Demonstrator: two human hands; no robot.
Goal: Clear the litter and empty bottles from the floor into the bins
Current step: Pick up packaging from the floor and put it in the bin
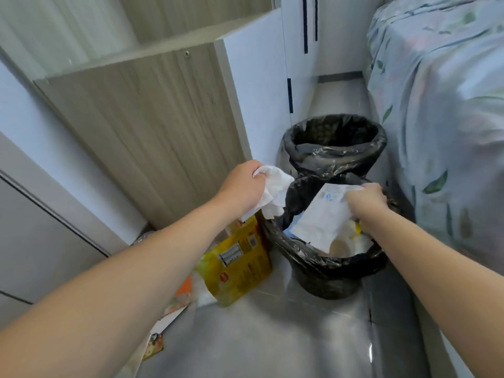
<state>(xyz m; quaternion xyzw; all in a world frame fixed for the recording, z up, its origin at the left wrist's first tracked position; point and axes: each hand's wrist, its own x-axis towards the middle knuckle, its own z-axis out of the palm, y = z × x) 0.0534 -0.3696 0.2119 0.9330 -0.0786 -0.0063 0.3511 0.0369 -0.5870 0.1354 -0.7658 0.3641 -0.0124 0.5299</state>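
Note:
Two round bins lined with black bags stand on the grey floor. The near bin (pixel 321 264) holds white and yellow litter; the far bin (pixel 335 144) looks empty. My left hand (pixel 242 184) grips a crumpled white tissue (pixel 275 195) just left of the near bin's rim. My right hand (pixel 365 199) pinches a white printed wrapper (pixel 323 216) that hangs into the near bin's mouth. A yellow snack bag (pixel 240 260) leans on the floor left of the near bin, under my left forearm.
More wrappers and papers (pixel 177 304) lie along the left wall behind the yellow bag. A wooden cabinet (pixel 152 126) and white panel stand to the left. A bed with a floral sheet (pixel 441 105) closes the right side. Grey floor (pixel 286 336) stretches toward me.

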